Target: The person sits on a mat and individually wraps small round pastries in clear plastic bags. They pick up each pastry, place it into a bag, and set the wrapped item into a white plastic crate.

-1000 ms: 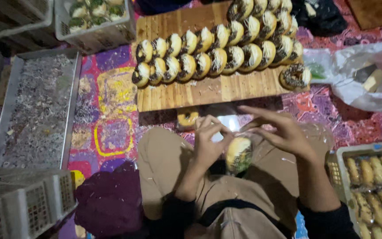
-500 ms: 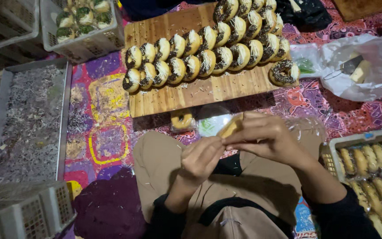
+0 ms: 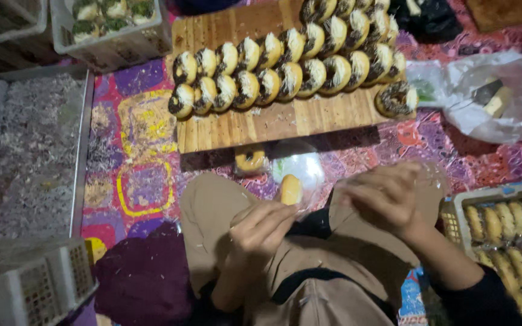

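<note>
The left hand (image 3: 264,226) is pinching a golden doughnut (image 3: 290,189) inside a clear plastic wrapper (image 3: 300,166); the right hand (image 3: 388,199) is curling around the wrapper's far edge over the lap. Bagging looks underway; next calls for closing the wrapper neatly. Beyond, topped doughnuts (image 3: 285,66) are lining a wooden board (image 3: 273,124).

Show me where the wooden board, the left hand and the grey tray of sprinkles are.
wooden board (image 3: 273,124), head view, bare front part.
left hand (image 3: 264,226), head view, back of hand.
grey tray of sprinkles (image 3: 83,145), head view, right rim.
</note>
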